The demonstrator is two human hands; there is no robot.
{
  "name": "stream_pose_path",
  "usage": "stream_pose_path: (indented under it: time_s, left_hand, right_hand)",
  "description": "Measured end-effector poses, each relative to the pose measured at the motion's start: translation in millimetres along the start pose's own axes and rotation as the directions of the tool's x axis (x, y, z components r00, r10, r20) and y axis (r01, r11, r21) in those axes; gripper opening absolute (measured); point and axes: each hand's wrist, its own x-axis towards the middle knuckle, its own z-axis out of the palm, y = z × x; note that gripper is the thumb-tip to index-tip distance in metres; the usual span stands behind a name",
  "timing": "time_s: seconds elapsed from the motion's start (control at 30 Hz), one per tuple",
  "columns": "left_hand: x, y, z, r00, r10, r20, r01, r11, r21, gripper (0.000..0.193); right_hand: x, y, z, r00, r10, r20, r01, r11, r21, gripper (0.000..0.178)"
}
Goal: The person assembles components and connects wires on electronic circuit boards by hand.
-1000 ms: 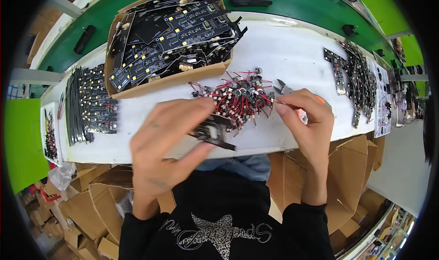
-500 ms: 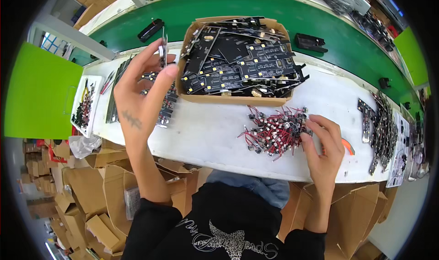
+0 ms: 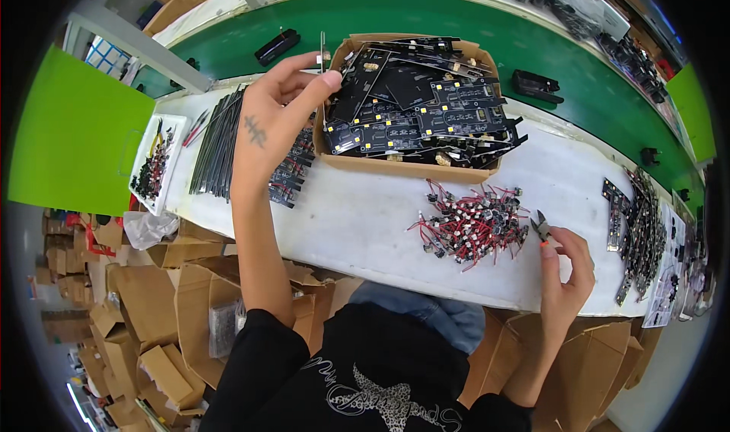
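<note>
At eleven o'clock in the head view, left hand (image 3: 277, 120) pinches a thin black circuit strip (image 3: 322, 52) upright beside the cardboard box (image 3: 395, 166) of boards. Right hand (image 3: 566, 268), at four o'clock, pinches small cutters (image 3: 541, 225) (orange-handled) beside the red-wired connector pile (image 3: 471, 227) on the white bench (image 3: 357, 219).

I'm at an electronics assembly line in a factory. A green conveyor belt (image 3: 456, 33) runs behind my white workbench (image 3: 365, 211), where 1 cardboard box (image 3: 403, 166) is full of black circuit boards (image 3: 426, 101) beside a heap of red-wired connectors (image 3: 471, 223). Flattened cartons (image 3: 152, 295) pile up below the bench.
</note>
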Motion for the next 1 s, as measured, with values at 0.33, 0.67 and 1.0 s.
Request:
stream_pose_path:
  time_s: [0.33, 0.67, 1.0]
  left_hand:
    - [-11.3, -20.3, -20.6, 0.984, 0.103, 0.144, -0.084, 0.988, -0.132, 0.045]
    - [-17.0, -19.7, -32.8, 0.982, 0.101, 0.160, -0.069, 0.979, -0.194, 0.046]
    - [-26.2, -21.9, -28.2, 0.974, 0.019, 0.225, 0.001, 0.996, -0.087, 0.043]
  right_hand:
    - [1.0, 1.8, -1.6, 1.000, 0.007, 0.023, -0.008, 1.000, 0.004, 0.019]
    - [3.1, 2.6, -0.1, 0.999, 0.029, -0.015, -0.028, 0.998, 0.047, 0.017]
    - [2.2, 0.2, 1.1, 0.999, 0.049, -0.011, -0.049, 0.997, 0.053, 0.017]
